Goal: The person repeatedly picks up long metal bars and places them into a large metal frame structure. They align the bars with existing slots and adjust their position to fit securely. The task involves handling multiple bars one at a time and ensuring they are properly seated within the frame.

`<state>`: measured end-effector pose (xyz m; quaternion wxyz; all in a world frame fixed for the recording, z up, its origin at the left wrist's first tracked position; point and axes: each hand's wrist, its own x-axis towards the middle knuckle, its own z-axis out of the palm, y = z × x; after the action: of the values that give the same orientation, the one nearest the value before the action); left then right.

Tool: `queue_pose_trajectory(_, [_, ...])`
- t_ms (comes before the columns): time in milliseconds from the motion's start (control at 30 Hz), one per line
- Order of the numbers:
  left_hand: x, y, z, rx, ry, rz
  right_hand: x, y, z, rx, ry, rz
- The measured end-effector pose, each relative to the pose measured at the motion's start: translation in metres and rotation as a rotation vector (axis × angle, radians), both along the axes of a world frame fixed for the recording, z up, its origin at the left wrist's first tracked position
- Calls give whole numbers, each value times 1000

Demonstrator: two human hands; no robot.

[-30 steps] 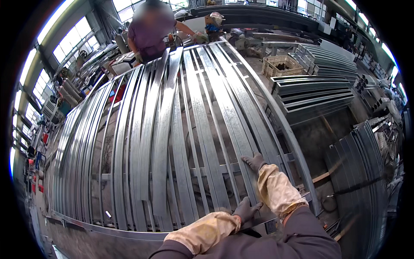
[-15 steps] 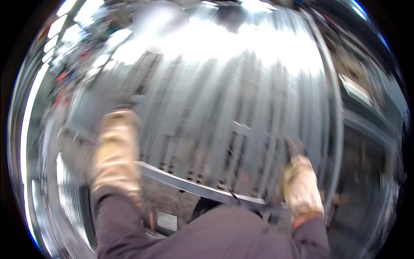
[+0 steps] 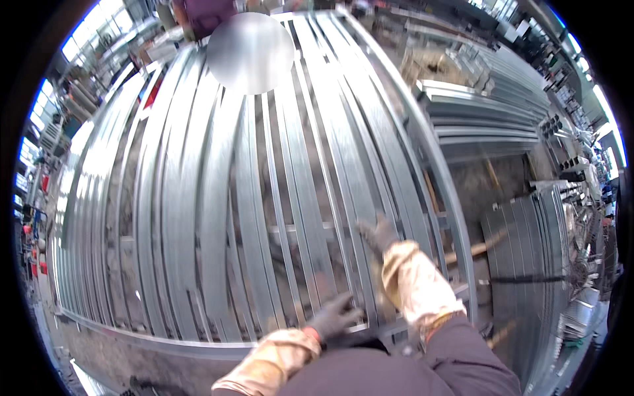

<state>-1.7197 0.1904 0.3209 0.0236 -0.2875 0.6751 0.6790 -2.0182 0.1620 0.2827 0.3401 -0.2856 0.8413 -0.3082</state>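
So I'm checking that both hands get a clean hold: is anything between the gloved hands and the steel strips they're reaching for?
Nothing visible. The right hand and the left hand both lie directly on the steel strips near the rack's close end, with nothing lying over the strips there.

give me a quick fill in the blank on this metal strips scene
1. Both hands wear ____ with tan cuffs: the left hand and the right hand.
2. The hands rest on long grey ____ strips lying side by side on a rack.
3. The right hand lies ____ from the body than the left hand.
4. A second stack of strips lies to the person's ____.

Missing words: gloves; metal; farther; right
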Motion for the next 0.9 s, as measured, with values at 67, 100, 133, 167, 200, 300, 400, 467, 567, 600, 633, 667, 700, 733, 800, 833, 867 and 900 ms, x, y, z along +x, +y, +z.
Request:
queue_pose_trajectory(67, [-25,-7,25,111,-215,-130,20,-1,16,59,-59,-30])
queue_pose_trajectory(100, [-40,-10,27,24,-275,-190,20,-4,17,33,-109,-45])
queue_pose_trajectory(133, [-47,-12,17,-48,-299,-190,20,-11,21,45,-96,-45])
queue_pose_trajectory(167, [-51,-11,10,-169,-317,-164,21,-22,48,5,-71,-27])
queue_pose_trajectory(200, [-55,-9,-13,-233,-340,-172,18,-24,48,25,-58,-37])
queue_pose_trajectory(300, [-57,-8,-35,-219,-246,-145,10,-26,54,53,-33,0])
queue_pose_trajectory(400, [-56,-15,-5,-182,-343,-194,17,-26,68,55,-126,3])
queue_pose_trajectory(467, [-60,-11,-6,-206,-331,-198,15,-23,70,40,-115,-8])
queue_pose_trajectory(567, [-64,-11,-7,-248,-313,-216,6,-20,32,-72,-148,-20])
queue_pose_trajectory(600, [-69,-15,-1,-230,-326,-249,-7,-13,3,-97,-221,20])
queue_pose_trajectory(633, [-70,-14,-21,-289,-322,-336,-10,-15,-24,-23,-112,-13])
queue_pose_trajectory(667, [-73,-26,5,-357,-372,-411,-6,-16,-24,-232,-424,-105])
queue_pose_trajectory(700, [-58,-27,7,-496,-163,-405,-4,-11,-28,-165,-248,-150])
queue_pose_trajectory(733, [-50,-41,17,-454,-204,-404,12,-29,24,-69,-269,-166])
queue_pose_trajectory(800, [-41,-69,62,-363,-112,-195,-7,-29,13,-149,85,-65])
queue_pose_trajectory(833, [-25,-66,67,-284,-161,-157,-5,-18,4,-95,133,-47])
queue_pose_trajectory(867, [-20,-69,61,-226,-248,-147,1,-25,13,-168,-81,-95])
queue_pose_trajectory(900, [-7,-60,57,-197,-279,-152,5,-21,17,-253,-235,-130])
